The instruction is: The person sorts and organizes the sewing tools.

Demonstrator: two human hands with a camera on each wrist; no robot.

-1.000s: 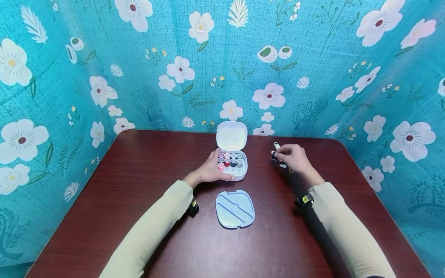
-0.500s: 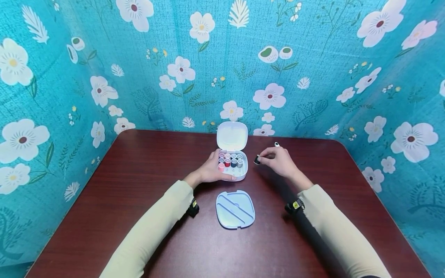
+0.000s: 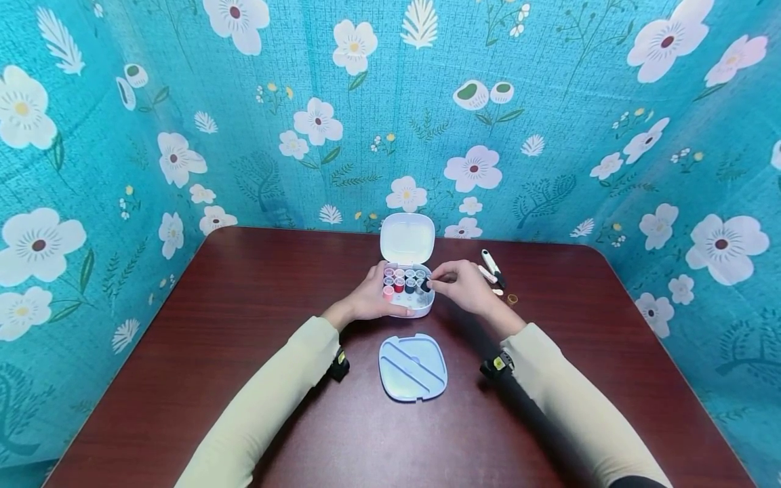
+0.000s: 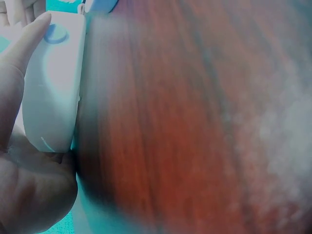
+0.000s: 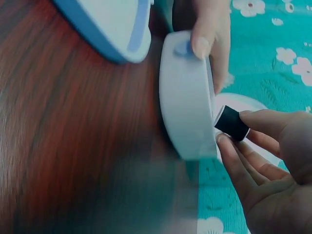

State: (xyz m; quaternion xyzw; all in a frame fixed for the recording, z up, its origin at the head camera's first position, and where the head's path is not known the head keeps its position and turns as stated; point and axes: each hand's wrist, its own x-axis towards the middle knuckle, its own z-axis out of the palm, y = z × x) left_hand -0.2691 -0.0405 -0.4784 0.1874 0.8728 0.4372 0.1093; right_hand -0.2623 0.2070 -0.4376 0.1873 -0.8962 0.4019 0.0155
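My left hand (image 3: pixel 365 298) holds the white sewing box (image 5: pixel 187 102) by its left side. The thumb lies along the front wall by a blue button. Several thread spools stand in rows inside, among them a red spool (image 3: pixel 399 286) and a pink spool (image 3: pixel 388 293). Between thumb and fingers my right hand (image 3: pixel 468 288) pinches a black thread spool (image 5: pixel 232 123). The spool is tilted over the box's right rim. The box's hinged lid (image 3: pixel 407 238) stands up at the back.
A pale blue tray (image 3: pixel 413 369) with diagonal ridges lies in front of the box. To the right are a slim white-and-black tool (image 3: pixel 493 266), a gold ring-like piece (image 3: pixel 512 298) and small white pieces (image 3: pixel 487 274). A floral curtain (image 3: pixel 390 122) hangs behind the table.
My right hand has carried the black spool leftward from the small items to the box's right side. The items it covered now show. My left hand and the box have stayed in place.
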